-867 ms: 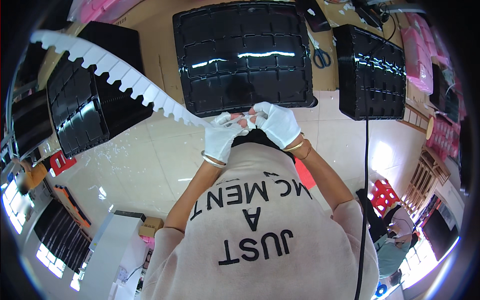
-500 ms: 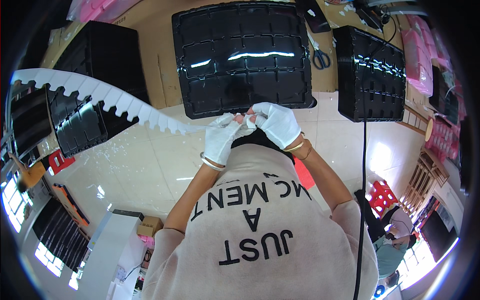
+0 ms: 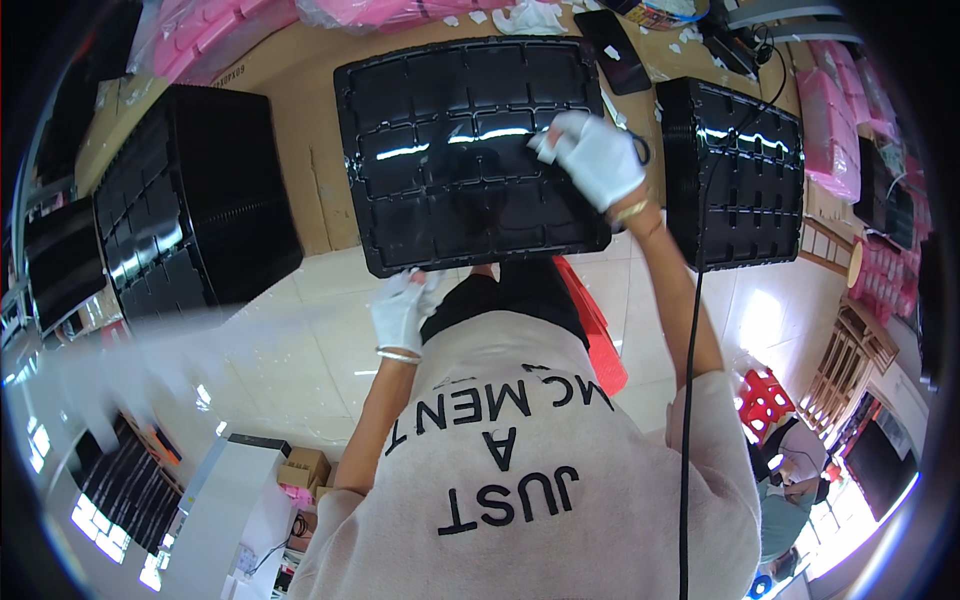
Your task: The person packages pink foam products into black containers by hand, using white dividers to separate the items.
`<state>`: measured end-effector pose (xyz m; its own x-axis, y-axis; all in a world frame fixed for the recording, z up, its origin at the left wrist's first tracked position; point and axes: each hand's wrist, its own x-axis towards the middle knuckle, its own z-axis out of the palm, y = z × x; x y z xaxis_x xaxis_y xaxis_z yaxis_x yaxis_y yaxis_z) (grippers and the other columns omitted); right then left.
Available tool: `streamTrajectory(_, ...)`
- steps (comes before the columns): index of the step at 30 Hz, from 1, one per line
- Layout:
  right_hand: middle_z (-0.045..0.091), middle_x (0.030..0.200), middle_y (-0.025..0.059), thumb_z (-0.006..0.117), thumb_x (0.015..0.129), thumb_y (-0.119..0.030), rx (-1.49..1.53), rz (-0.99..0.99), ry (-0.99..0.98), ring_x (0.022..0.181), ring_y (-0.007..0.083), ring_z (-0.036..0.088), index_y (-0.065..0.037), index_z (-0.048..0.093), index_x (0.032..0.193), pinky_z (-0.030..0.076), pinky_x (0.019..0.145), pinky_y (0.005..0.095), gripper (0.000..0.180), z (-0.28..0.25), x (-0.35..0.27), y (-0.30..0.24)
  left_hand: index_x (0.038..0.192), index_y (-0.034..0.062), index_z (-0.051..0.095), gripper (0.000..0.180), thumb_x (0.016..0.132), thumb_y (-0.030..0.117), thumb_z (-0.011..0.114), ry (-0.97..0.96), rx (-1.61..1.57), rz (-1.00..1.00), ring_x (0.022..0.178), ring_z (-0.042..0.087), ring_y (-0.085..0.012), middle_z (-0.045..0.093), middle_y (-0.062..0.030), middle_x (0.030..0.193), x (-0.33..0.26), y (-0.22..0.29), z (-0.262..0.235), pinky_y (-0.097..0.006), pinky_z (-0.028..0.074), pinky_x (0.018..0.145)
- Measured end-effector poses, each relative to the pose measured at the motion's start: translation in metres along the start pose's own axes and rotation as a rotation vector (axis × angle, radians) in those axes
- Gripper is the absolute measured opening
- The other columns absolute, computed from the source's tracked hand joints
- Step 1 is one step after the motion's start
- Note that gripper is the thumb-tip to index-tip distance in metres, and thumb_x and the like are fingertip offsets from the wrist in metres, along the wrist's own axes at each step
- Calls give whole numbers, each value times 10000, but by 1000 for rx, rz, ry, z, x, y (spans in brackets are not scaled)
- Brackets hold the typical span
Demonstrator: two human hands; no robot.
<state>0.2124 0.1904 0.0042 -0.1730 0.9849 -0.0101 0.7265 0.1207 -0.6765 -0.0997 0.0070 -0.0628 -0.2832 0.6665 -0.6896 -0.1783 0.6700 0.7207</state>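
A black moulded plastic tray (image 3: 440, 205) with a grid of shallow ribs lies in front of me. My right hand (image 3: 600, 165), in a white glove, is over its right half; the fingertips look pinched together, and blur hides what is between them. At the tray's near left corner, my gloved left hand (image 3: 400, 314) is closed around the end of a long white toothed strip (image 3: 150, 345). That strip trails away to the left, smeared by motion. Part of the scissors (image 3: 641, 149) shows beside my right wrist.
Stacks of black trays stand left (image 3: 225, 190) and right (image 3: 745, 180). A phone (image 3: 612, 55), white scraps and a roll of tape (image 3: 660, 12) lie at the back. Pink wrapped packs (image 3: 215, 35) line the far edge. A black cable (image 3: 690, 430) hangs down at right.
My hands have parted: the right moved away over the tray, the left moved down and left. The white strip swung lower. The tray and bench appear lower in view.
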Motion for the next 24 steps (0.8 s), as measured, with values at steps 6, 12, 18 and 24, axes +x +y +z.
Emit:
streamTrajectory(6,715,910,160,571,924,-237,-368,-27,-110,853,342,686,-90,720,934,540,784,425,210,-26,95,69,904,1,682,150,882,138,739,264,296,-22,538,605,-116,667,-54,756,17,13,-66,-223,419,462)
streamTrajectory(12,704,890,156,609,896,-236,-467,-77,-140,855,348,682,-104,720,929,541,742,459,175,-12,133,93,955,-12,685,153,890,119,734,383,246,74,555,601,-105,676,-67,762,45,29,-78,-206,396,465)
streamTrajectory(18,687,865,150,653,859,-216,-532,-84,-187,850,344,683,-85,688,853,543,739,451,137,-10,136,85,1024,-44,682,228,884,122,753,417,101,128,581,603,-96,691,-80,818,60,31,-66,-210,405,489)
streamTrajectory(24,689,868,161,633,860,-183,-569,-310,-121,850,342,676,-60,685,848,542,771,434,134,5,112,85,1220,-42,573,386,893,94,726,491,47,205,636,623,-114,695,-86,911,45,29,-53,-203,431,532)
